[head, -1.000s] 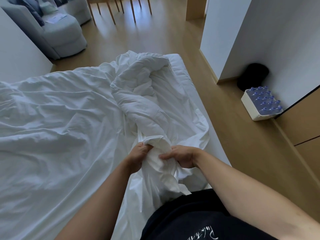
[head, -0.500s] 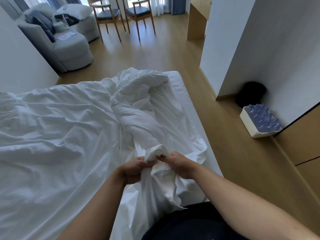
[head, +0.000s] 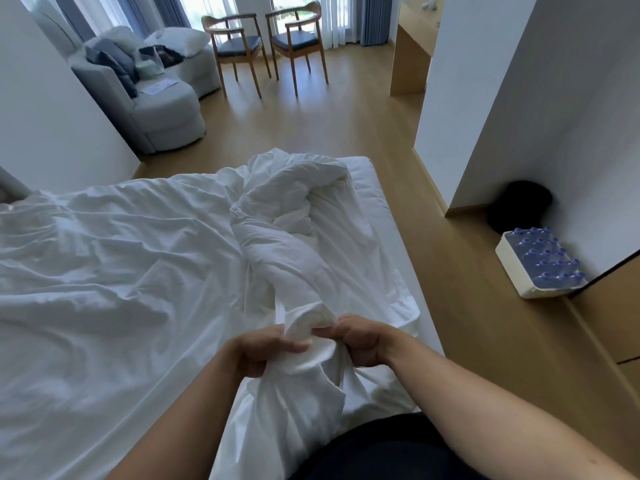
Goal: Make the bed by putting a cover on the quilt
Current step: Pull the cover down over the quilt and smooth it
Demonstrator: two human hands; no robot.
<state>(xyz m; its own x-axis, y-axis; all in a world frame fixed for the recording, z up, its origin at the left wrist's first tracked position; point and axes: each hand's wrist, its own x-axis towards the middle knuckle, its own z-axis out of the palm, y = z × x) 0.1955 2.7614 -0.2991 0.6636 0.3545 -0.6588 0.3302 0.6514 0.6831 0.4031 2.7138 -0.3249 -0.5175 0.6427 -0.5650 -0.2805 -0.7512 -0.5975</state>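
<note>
We see both hands working close together at the near edge of the bed (head: 381,202). The left hand (head: 265,349) has its fingers curled around a bunch of white fabric, with the thumb laid across the top of it. The right hand (head: 358,341) grips the same bunch from the other side, fingers folded in and knuckles facing us. Between them a rounded corner of cloth pokes upward, and the rest hangs down in folds toward the person's lap. The thick, rolled mass running from the hands across the bed's right part looks to us like the quilt (head: 273,251); it twists up into a puffy hump near the mattress's far corner. The thinner, wrinkled white cover (head: 104,289) lies spread over the left and middle of the bed. Within the gripped bunch we cannot tell which layer is quilt and which is cover.

Beyond the bed, on the wooden floor (head: 346,126), stand two wooden chairs (head: 239,46) with dark seats, and a pale sofa (head: 166,109) to their left. To the right, against the white wall, a pack of blue-capped bottles (head: 543,265) sits beside a black round object (head: 519,206)
</note>
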